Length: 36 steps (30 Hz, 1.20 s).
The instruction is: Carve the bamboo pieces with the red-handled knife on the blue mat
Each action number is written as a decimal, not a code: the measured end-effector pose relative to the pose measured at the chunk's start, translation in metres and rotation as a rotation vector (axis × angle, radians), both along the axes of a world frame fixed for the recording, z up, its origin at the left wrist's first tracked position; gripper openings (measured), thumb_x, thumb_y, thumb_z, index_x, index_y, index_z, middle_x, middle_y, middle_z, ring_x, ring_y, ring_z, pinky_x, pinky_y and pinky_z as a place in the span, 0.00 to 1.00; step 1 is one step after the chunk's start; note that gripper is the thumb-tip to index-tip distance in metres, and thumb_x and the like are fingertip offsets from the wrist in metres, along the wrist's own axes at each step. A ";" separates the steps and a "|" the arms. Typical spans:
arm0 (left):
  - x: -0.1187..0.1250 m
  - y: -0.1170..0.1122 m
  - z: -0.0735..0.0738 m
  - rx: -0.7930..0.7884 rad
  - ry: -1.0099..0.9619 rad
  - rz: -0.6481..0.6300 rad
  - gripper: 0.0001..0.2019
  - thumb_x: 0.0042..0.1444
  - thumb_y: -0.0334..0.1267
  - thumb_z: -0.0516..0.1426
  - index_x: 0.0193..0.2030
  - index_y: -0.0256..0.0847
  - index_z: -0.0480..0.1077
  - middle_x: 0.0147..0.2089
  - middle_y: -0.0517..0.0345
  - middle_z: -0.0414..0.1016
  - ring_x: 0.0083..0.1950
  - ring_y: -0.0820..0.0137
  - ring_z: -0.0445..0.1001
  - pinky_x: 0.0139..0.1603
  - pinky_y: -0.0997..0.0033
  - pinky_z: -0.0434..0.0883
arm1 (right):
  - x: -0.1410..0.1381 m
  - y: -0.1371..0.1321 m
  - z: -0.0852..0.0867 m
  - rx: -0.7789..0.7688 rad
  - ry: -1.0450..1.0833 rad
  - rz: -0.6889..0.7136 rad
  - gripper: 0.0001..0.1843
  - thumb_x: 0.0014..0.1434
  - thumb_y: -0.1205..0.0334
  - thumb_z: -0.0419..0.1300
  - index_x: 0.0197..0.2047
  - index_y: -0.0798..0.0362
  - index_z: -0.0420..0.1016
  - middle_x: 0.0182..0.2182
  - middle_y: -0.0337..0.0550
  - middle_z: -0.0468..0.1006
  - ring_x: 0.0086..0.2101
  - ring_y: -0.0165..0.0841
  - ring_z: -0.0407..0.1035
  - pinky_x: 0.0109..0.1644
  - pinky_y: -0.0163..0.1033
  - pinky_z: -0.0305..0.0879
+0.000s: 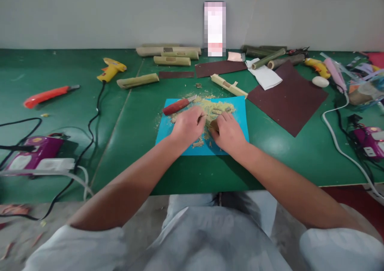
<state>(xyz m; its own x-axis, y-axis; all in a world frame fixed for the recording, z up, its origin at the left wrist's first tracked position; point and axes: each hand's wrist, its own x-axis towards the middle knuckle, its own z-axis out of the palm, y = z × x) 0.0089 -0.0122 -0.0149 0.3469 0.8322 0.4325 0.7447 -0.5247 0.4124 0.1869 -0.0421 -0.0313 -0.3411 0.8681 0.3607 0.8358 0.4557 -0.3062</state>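
Observation:
Both hands work close together over a blue sheet point(241, 107) on the green table. My left hand point(189, 123) is closed with the fingers curled in; what it pinches is hidden. My right hand point(228, 130) is closed around a small brownish piece point(213, 124), mostly covered by the fingers, so its kind is unclear. Pale shavings and dust point(207, 105) are heaped between and beyond the hands. Just beyond my left hand lies a red-handled cutter knife point(177, 106), its blade pointing right. Small bamboo scraps point(198, 143) lie on the sheet's near part.
Cut bamboo tubes point(172, 61) lie along the back, near a notched bamboo piece point(229, 86). Dark brown sheets point(289, 99) lie right. A yellow glue gun point(111, 70), an orange cutter point(49, 96) and a purple power strip point(39, 153) with cables are left.

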 end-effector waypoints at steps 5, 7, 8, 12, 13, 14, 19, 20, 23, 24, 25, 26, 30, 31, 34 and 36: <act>0.003 -0.001 0.001 -0.011 -0.017 -0.027 0.08 0.60 0.33 0.54 0.29 0.43 0.65 0.28 0.58 0.70 0.31 0.69 0.67 0.33 0.67 0.65 | 0.002 0.002 -0.003 0.007 0.052 -0.002 0.07 0.66 0.61 0.54 0.37 0.52 0.69 0.38 0.53 0.73 0.44 0.46 0.67 0.49 0.54 0.67; 0.004 0.001 0.001 0.000 -0.025 -0.026 0.09 0.60 0.33 0.54 0.28 0.43 0.63 0.29 0.57 0.70 0.31 0.68 0.67 0.34 0.67 0.65 | 0.002 0.002 -0.004 0.001 0.067 -0.011 0.06 0.66 0.61 0.55 0.37 0.52 0.69 0.38 0.53 0.73 0.43 0.46 0.67 0.49 0.53 0.67; 0.004 0.002 0.001 -0.001 -0.021 -0.028 0.09 0.60 0.32 0.54 0.28 0.43 0.63 0.29 0.58 0.70 0.31 0.69 0.67 0.33 0.67 0.65 | 0.003 0.002 -0.004 -0.002 0.072 -0.012 0.06 0.65 0.61 0.55 0.37 0.52 0.68 0.38 0.53 0.73 0.43 0.46 0.67 0.48 0.53 0.67; 0.003 0.001 0.001 -0.014 -0.014 -0.035 0.09 0.61 0.32 0.54 0.28 0.43 0.64 0.28 0.58 0.69 0.30 0.69 0.67 0.32 0.67 0.64 | 0.003 0.003 -0.005 0.005 0.083 -0.011 0.05 0.65 0.61 0.56 0.36 0.51 0.68 0.38 0.51 0.73 0.43 0.46 0.68 0.48 0.52 0.67; 0.003 0.001 0.002 -0.009 -0.020 -0.030 0.09 0.60 0.32 0.54 0.28 0.43 0.63 0.28 0.58 0.69 0.30 0.69 0.67 0.33 0.67 0.64 | 0.003 0.003 -0.005 0.009 0.082 -0.013 0.05 0.65 0.61 0.56 0.36 0.51 0.68 0.38 0.51 0.73 0.43 0.46 0.68 0.49 0.52 0.67; 0.004 0.001 0.002 -0.004 -0.025 -0.027 0.09 0.60 0.32 0.54 0.28 0.43 0.63 0.29 0.58 0.69 0.31 0.69 0.67 0.33 0.67 0.64 | 0.002 0.003 -0.005 0.011 0.080 -0.016 0.05 0.65 0.61 0.56 0.36 0.51 0.67 0.38 0.51 0.73 0.43 0.45 0.68 0.49 0.52 0.67; 0.006 -0.002 0.004 -0.009 -0.010 -0.050 0.09 0.61 0.32 0.54 0.28 0.42 0.64 0.29 0.58 0.69 0.32 0.68 0.69 0.34 0.66 0.65 | 0.003 0.002 -0.005 -0.022 0.075 -0.016 0.05 0.65 0.62 0.55 0.36 0.51 0.67 0.38 0.52 0.73 0.43 0.46 0.67 0.48 0.52 0.67; 0.006 -0.002 0.004 -0.008 -0.013 -0.053 0.09 0.61 0.32 0.54 0.29 0.42 0.64 0.29 0.58 0.69 0.32 0.68 0.69 0.34 0.66 0.65 | 0.003 0.002 -0.004 -0.022 0.071 -0.014 0.05 0.65 0.61 0.55 0.36 0.51 0.67 0.38 0.52 0.73 0.43 0.46 0.67 0.48 0.53 0.67; 0.007 -0.002 0.005 -0.002 -0.026 -0.048 0.10 0.61 0.31 0.54 0.28 0.42 0.63 0.28 0.57 0.68 0.31 0.68 0.69 0.34 0.65 0.65 | 0.002 0.001 -0.003 -0.013 0.050 -0.016 0.05 0.65 0.61 0.55 0.37 0.52 0.68 0.38 0.53 0.73 0.43 0.47 0.67 0.49 0.53 0.66; 0.007 -0.002 0.005 -0.005 -0.025 -0.052 0.10 0.60 0.31 0.54 0.27 0.42 0.62 0.28 0.58 0.68 0.31 0.68 0.68 0.34 0.65 0.65 | 0.002 0.001 -0.002 -0.013 0.044 -0.019 0.05 0.65 0.61 0.55 0.37 0.53 0.68 0.38 0.54 0.73 0.43 0.47 0.67 0.48 0.53 0.66; 0.008 -0.001 0.005 -0.009 -0.025 -0.053 0.10 0.60 0.30 0.54 0.27 0.42 0.62 0.28 0.58 0.67 0.31 0.68 0.68 0.33 0.66 0.65 | 0.002 0.001 -0.002 -0.016 0.040 -0.019 0.05 0.65 0.62 0.55 0.36 0.53 0.68 0.38 0.53 0.72 0.43 0.46 0.67 0.48 0.53 0.66; 0.008 -0.001 0.005 -0.013 -0.027 -0.054 0.10 0.60 0.30 0.54 0.27 0.42 0.62 0.28 0.59 0.67 0.30 0.68 0.68 0.33 0.66 0.64 | 0.002 0.001 -0.002 -0.019 0.038 -0.017 0.05 0.65 0.62 0.55 0.36 0.53 0.68 0.38 0.53 0.72 0.43 0.46 0.67 0.48 0.53 0.66; 0.007 0.001 0.001 -0.005 -0.029 -0.024 0.09 0.60 0.31 0.55 0.28 0.42 0.63 0.27 0.60 0.67 0.30 0.70 0.66 0.33 0.67 0.63 | 0.002 0.001 -0.004 -0.013 0.053 -0.011 0.05 0.65 0.62 0.54 0.37 0.52 0.68 0.39 0.52 0.72 0.44 0.46 0.66 0.49 0.52 0.66; 0.007 0.002 0.001 -0.002 -0.023 -0.018 0.09 0.60 0.31 0.55 0.28 0.42 0.63 0.28 0.59 0.67 0.30 0.70 0.66 0.33 0.67 0.63 | 0.001 0.002 -0.004 -0.009 0.060 -0.013 0.05 0.65 0.62 0.54 0.37 0.52 0.68 0.39 0.52 0.71 0.44 0.46 0.66 0.49 0.53 0.66; 0.006 0.001 0.000 -0.018 0.008 -0.019 0.09 0.60 0.30 0.55 0.28 0.42 0.64 0.28 0.59 0.68 0.31 0.70 0.67 0.33 0.68 0.64 | 0.001 0.002 -0.005 -0.004 0.078 -0.013 0.05 0.66 0.61 0.54 0.37 0.52 0.67 0.39 0.52 0.71 0.43 0.46 0.66 0.49 0.53 0.66; 0.007 0.000 0.001 -0.024 0.017 -0.015 0.09 0.60 0.31 0.55 0.28 0.42 0.64 0.28 0.59 0.69 0.30 0.70 0.67 0.33 0.68 0.65 | 0.001 0.003 -0.005 -0.008 0.077 -0.007 0.05 0.66 0.61 0.54 0.37 0.51 0.67 0.38 0.52 0.71 0.43 0.45 0.66 0.48 0.52 0.66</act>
<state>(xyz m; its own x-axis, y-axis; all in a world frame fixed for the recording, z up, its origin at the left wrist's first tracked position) 0.0156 -0.0123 -0.0138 0.3664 0.8372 0.4060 0.7438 -0.5257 0.4127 0.1883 -0.0390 -0.0365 -0.3069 0.8732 0.3785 0.8126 0.4475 -0.3735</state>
